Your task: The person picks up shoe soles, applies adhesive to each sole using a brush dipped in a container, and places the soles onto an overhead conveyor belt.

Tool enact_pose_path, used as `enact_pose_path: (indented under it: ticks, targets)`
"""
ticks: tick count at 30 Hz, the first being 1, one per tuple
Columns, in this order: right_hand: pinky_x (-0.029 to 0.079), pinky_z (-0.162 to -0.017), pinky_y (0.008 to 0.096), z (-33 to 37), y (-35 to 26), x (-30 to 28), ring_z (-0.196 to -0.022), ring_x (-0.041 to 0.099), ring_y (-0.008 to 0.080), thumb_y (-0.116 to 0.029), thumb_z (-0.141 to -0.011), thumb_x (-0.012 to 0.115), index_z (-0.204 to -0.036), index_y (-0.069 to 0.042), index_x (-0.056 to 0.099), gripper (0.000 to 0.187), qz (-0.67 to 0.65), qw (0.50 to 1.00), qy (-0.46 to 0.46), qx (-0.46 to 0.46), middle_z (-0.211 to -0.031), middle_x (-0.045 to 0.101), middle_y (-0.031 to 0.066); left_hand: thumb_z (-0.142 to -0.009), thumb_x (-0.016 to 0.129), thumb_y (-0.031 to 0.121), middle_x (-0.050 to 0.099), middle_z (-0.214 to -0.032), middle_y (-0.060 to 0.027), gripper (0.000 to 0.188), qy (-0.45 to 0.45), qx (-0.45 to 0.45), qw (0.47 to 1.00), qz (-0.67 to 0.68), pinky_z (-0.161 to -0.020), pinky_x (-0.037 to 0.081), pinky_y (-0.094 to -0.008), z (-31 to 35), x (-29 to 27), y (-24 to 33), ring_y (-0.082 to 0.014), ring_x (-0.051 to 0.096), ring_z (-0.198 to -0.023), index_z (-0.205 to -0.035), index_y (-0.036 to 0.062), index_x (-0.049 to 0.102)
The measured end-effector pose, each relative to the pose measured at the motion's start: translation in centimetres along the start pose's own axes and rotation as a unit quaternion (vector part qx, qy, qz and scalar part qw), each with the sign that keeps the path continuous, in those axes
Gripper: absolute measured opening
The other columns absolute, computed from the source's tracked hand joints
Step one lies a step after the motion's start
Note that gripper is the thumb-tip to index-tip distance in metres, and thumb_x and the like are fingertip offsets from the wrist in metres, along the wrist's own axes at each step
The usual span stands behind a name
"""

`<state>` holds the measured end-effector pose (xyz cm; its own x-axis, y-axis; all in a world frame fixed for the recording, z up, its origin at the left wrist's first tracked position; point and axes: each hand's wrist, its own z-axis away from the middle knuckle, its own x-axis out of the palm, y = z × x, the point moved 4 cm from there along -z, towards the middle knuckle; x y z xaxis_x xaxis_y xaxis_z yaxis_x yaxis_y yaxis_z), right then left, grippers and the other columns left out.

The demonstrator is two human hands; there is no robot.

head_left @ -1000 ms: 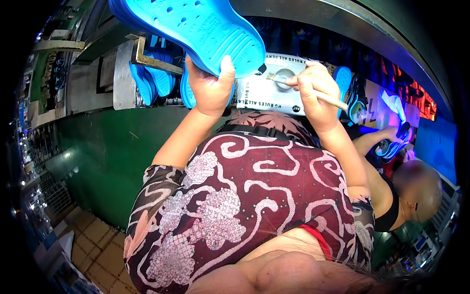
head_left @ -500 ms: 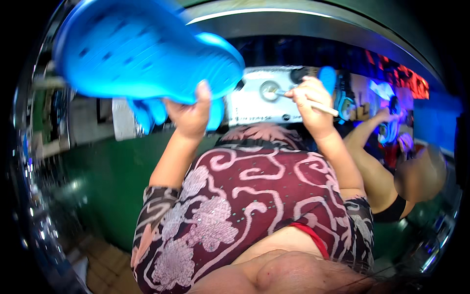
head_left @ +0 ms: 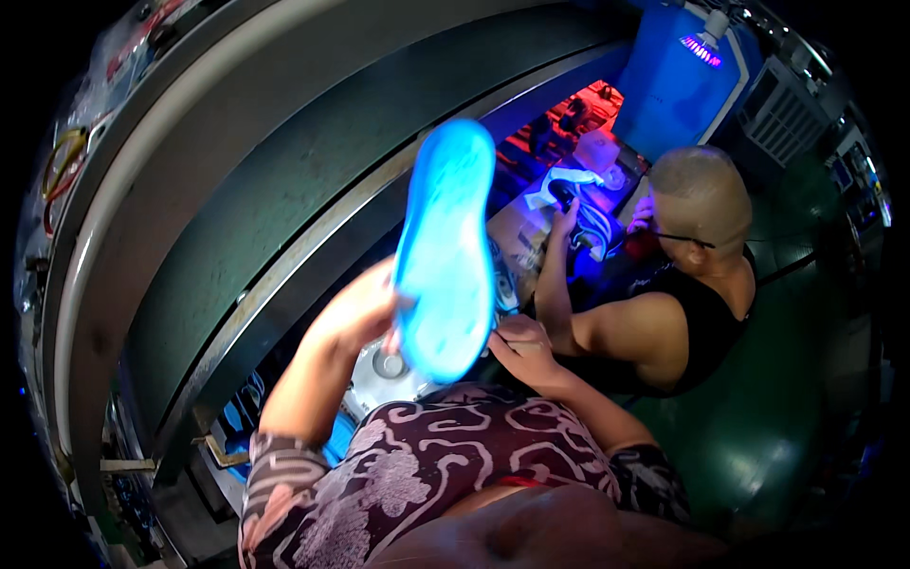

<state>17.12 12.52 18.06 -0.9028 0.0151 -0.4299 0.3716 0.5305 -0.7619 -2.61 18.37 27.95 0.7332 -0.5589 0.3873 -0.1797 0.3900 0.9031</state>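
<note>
Beside a long grey conveyor housing [head_left: 218,218], the left hand [head_left: 365,313] grips a blue shoe sole [head_left: 444,251], now tilted upright with its smooth side showing. The right hand [head_left: 521,346], loosely curled, touches its lower edge; a seated co-worker [head_left: 682,284] works far right.

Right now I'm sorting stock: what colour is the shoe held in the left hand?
Bright blue shoe, clearest in the head view.
</note>
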Motion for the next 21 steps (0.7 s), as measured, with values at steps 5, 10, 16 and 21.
enact_pose_path:
  ticks: [5, 10, 16, 21]
  targets:
    - [0.041, -0.056, 0.0349, -0.2, 1.1, -3.0, -0.057, 0.054, 0.025, -0.011, -0.078, 0.062, -0.068, -0.006, 0.064, 0.012, 0.017, 1.0, -0.008, -0.016, -0.059, 0.055, 0.0081, -0.087, 0.058, 0.019, 0.058, -0.082, -0.0199, 0.025, 0.147, 0.202, 0.914, 0.319, -0.063, 0.055, -0.0261, -25.8, -5.9, 12.1, -0.024, 0.06, -0.07, -0.09, -0.0048, 0.05]
    - [0.042, -0.056, 0.0348, -0.1, 3.6, -4.1, -0.058, 0.054, 0.0263, -0.014, -0.08, 0.061, -0.068, -0.006, 0.065, 0.014, 0.011, 0.999, 0.023, 0.019, -0.06, 0.055, 0.0089, -0.089, 0.053, 0.011, 0.055, -0.104, -0.0276, 0.043, 0.061, 0.211, 0.924, 0.312, -0.079, 0.054, -0.0319, -31.7, -0.4, 11.6, -0.0289, 0.06, -0.089, -0.122, -0.0048, 0.031]
    - [0.041, -0.055, 0.0365, -0.8, 4.7, -2.7, -0.057, 0.054, 0.0277, -0.015, -0.082, 0.059, -0.071, -0.004, 0.066, 0.017, -0.041, 0.998, -0.01, 0.043, -0.062, 0.056, 0.0099, -0.091, 0.053, 0.022, 0.06, -0.103, -0.012, 0.049, 0.115, 0.122, 0.986, -0.001, -0.079, 0.048, -0.031, -12.7, -3.3, -1.5, -0.0217, 0.061, -0.09, -0.134, 0.0072, 0.034]
    - [0.044, -0.056, 0.0355, -1.6, 3.1, 0.9, -0.06, 0.057, 0.0278, -0.014, -0.081, 0.059, -0.07, -0.004, 0.065, 0.016, -0.1, 0.993, -0.056, 0.018, -0.063, 0.058, 0.0106, -0.087, 0.057, 0.019, 0.062, -0.096, -0.01, 0.036, 0.373, 0.006, 0.918, -0.134, -0.072, 0.05, -0.0281, 7.4, -12.6, -15.2, -0.0174, 0.061, -0.081, -0.117, 0.0022, 0.047]
